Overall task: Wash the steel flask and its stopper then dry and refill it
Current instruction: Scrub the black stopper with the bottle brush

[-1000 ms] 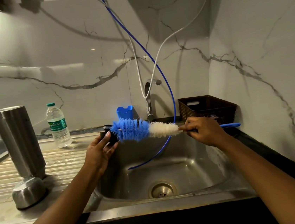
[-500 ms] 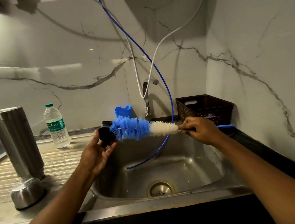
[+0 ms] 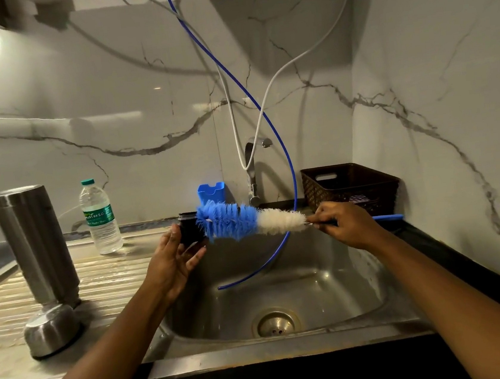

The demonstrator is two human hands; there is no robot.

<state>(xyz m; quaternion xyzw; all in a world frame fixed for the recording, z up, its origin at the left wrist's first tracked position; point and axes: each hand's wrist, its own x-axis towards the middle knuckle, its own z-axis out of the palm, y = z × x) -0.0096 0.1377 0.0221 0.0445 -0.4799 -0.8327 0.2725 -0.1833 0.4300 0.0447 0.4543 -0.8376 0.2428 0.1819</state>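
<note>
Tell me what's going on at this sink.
A person is scrubbing the flask's stopper over the sink. The left hand holds the black stopper, and the right hand grips the brush by its handle, with the blue bristles against the stopper. The flask stands on the drainboard to the left, with a steel cup in front of it and a water bottle behind.

1. A stainless-steel sink unit with a ribbed drainboard point(image 3: 113, 286) to the left of its basin carries the kitchenware.
2. A tall cylindrical brushed-steel flask point(image 3: 35, 242) stands on the drainboard's left side, with a domed steel cup point(image 3: 51, 329) mouth-down just in front of it.
3. A clear plastic water bottle with a green cap point(image 3: 100, 219) stands near the back edge.
4. A dark brown woven plastic basket point(image 3: 351, 187) sits on the black counter point(image 3: 429, 240) to the right of the basin.
</note>
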